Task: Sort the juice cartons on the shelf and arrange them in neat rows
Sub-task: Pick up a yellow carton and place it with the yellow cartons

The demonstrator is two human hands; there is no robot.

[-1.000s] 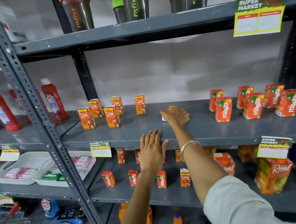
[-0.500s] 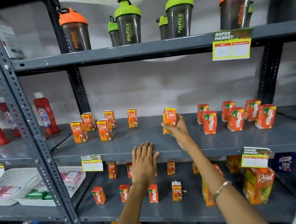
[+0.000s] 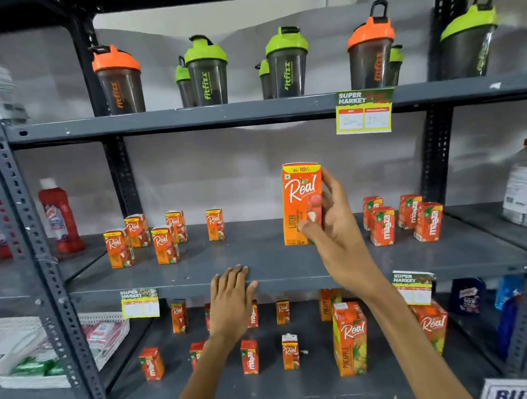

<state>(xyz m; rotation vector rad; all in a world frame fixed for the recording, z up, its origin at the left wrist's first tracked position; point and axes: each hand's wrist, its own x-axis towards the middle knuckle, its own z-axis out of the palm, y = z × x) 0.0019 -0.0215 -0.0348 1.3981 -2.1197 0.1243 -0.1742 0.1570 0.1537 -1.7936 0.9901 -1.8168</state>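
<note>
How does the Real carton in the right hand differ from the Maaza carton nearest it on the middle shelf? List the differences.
The Real carton is gripped by the right hand; the Maaza carton stands untouched on the middle shelf. The Real carton bears white script lettering and a yellow top band; the Maaza carton has vertical lettering and a green leaf corner. Both are upright, small and orange-red.

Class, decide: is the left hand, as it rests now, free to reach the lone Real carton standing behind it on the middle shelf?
Probably yes: the left hand is empty on the shelf edge, with bare shelf up to the lone carton.
</note>
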